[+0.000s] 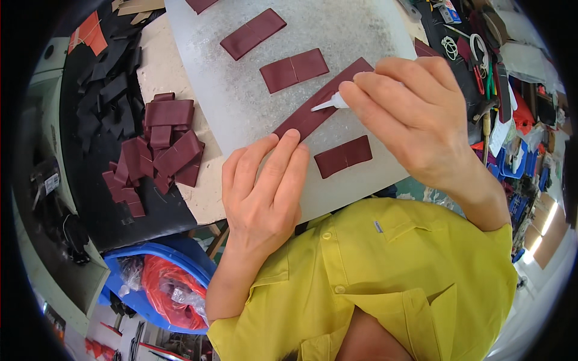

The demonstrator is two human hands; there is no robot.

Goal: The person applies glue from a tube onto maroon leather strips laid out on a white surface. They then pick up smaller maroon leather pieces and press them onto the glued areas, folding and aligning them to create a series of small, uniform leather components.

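Note:
A long maroon leather-like strip [307, 123] lies slantwise on the whitish translucent sheet [385, 36]. At the strip's lower-left end rest the fingertips of my left hand [259, 192], its fingers laid out and its thumb hidden. My right hand [415, 114] is closed round a white glue bottle [341, 101], most of which the fingers cover. The bottle's pointed nozzle slants down to the left, its tip at the strip's middle. Around the strip lie short maroon folded bands: one [344, 157] nearer me, another [294, 70] beyond it and one [253, 33] farther off.
A heap of maroon folded pieces [174, 114] sits on the board's left side, with black strips [111, 99] beyond it. Below the table's left edge stands a blue bin [201, 265] holding red plastic. Cords, scissors and other tools [484, 78] crowd the right.

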